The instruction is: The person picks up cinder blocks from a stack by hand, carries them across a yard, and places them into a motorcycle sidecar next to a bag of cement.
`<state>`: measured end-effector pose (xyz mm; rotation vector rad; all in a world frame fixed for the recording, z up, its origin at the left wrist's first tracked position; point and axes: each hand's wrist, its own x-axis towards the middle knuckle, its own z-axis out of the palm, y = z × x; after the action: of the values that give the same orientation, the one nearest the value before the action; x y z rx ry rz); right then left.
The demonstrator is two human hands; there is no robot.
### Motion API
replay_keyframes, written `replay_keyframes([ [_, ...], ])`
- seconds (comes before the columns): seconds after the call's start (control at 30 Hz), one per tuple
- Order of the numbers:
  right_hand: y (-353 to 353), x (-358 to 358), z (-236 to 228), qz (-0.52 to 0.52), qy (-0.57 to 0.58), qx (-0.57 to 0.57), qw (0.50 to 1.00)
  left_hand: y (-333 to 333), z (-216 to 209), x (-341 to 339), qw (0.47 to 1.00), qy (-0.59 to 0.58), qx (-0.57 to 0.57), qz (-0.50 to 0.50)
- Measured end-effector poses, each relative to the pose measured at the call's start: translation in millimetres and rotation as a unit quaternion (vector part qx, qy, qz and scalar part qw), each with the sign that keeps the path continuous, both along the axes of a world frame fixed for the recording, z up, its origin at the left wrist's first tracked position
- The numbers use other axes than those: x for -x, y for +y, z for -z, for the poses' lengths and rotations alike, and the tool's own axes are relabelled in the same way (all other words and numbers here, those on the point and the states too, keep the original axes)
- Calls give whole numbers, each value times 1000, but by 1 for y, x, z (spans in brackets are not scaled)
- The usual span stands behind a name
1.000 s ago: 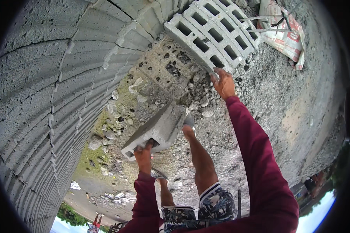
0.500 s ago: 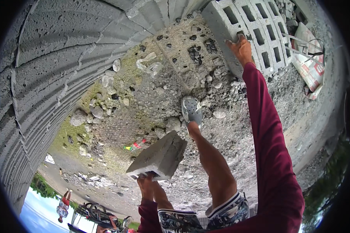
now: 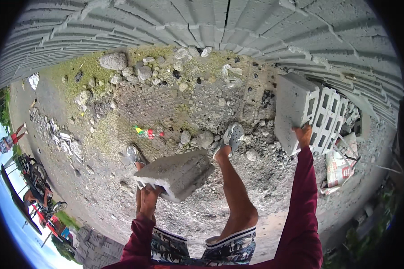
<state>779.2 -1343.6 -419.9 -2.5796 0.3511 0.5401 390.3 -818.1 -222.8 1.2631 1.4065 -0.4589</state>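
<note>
My left hand (image 3: 149, 197) is closed on the end of a grey hollow concrete block (image 3: 177, 172), with fingers inside its hollow. That block hangs tilted in front of my legs, off the ground. At the right, my right hand (image 3: 303, 134) grips the near end of another concrete block (image 3: 292, 107), its fingers hooked into a hollow and partly hidden. This block stands at the left end of a row of similar concrete blocks (image 3: 330, 119) whose hollows face me. It seems to lean slightly away from its neighbour.
A grey block wall (image 3: 202, 27) runs along the far side. Loose stones (image 3: 113, 61) and gravel cover the ground around my clogs (image 3: 233, 134). A torn sack (image 3: 341, 166) lies beside the row. Far left are a person (image 3: 6, 143) and a motorcycle (image 3: 38, 179).
The view has turned left, so the wall now runs across the top. My right hand still grips the end block, which appears shifted from its row. The left block stays held.
</note>
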Motion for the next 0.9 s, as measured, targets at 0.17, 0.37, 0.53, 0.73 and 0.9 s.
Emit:
replay_keyframes([
  [0.17,116,18,-79,-167,81,40,982,62,-31,52,997,6,-55,-58],
  [0.37,293,55,-144,-395,88,133,905,147,-60,92,966,-72,-26,-247],
  [0.53,468,115,-197,-522,109,201,821,246,-61,167,936,-87,-18,-342],
  [0.73,706,217,-262,-652,73,168,736,308,-25,333,916,39,-127,-377],
  [0.9,930,305,-317,-729,12,109,675,371,-80,393,893,185,-162,-378],
])
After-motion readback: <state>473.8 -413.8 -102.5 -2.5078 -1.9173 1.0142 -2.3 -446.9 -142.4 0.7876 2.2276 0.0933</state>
